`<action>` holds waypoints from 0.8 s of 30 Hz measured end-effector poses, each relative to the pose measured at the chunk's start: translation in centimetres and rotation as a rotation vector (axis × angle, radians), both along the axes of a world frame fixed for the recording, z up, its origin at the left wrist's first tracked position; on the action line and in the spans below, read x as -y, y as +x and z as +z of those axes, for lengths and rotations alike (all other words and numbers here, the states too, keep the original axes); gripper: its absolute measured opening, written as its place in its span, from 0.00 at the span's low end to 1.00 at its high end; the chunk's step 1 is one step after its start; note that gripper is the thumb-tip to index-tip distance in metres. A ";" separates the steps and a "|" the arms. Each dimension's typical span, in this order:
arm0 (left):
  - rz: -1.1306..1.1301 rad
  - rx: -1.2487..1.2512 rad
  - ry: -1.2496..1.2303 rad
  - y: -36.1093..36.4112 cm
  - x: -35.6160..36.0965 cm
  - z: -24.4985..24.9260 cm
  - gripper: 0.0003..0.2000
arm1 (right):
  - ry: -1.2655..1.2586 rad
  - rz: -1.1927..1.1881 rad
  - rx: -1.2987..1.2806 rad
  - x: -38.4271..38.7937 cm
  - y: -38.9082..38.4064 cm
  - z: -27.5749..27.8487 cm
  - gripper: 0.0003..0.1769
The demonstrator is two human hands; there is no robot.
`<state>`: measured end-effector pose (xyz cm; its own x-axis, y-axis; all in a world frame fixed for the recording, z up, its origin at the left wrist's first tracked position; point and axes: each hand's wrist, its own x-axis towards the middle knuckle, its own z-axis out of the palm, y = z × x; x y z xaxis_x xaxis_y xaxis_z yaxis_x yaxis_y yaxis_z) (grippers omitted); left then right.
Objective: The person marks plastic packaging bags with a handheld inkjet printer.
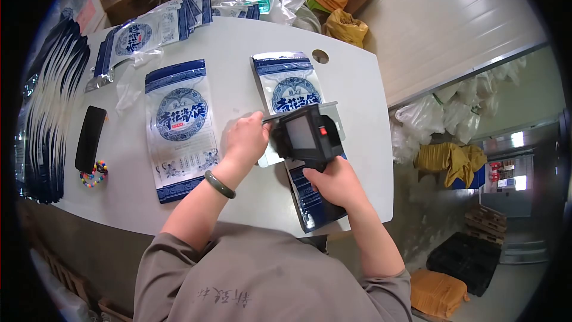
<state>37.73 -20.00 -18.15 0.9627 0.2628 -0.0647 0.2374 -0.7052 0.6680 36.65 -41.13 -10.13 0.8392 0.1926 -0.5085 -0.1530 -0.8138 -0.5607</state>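
Observation:
My right hand is wrapped round the handle of a black handheld inkjet printer with a small screen and a red button. The printer sits over a white and blue printed plastic pouch, hiding its middle. A thin grey plate shows beneath the printer, across the pouch. My left hand is at the plate's left edge, its fingers closed there beside the printer. Another matching pouch lies flat to the left of my left hand.
A fanned stack of pouches fills the table's left end. More pouches lie along the back edge. A black phone and a beaded bracelet rest at left. The white table has a round hole. Boxes and bags stand behind.

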 end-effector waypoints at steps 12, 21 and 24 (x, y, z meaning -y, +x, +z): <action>0.011 0.044 -0.008 0.1 0.0 -0.6 0.13 | 0.113 -0.256 0.028 5.9 5.3 -0.2 0.12; -0.072 0.053 -0.176 -2.4 -0.6 0.9 0.12 | 0.920 -0.511 0.108 10.1 1.2 -1.2 0.20; -0.161 0.091 -0.240 -4.9 0.1 1.3 0.12 | 1.109 -0.494 0.076 10.0 -1.1 -2.3 0.23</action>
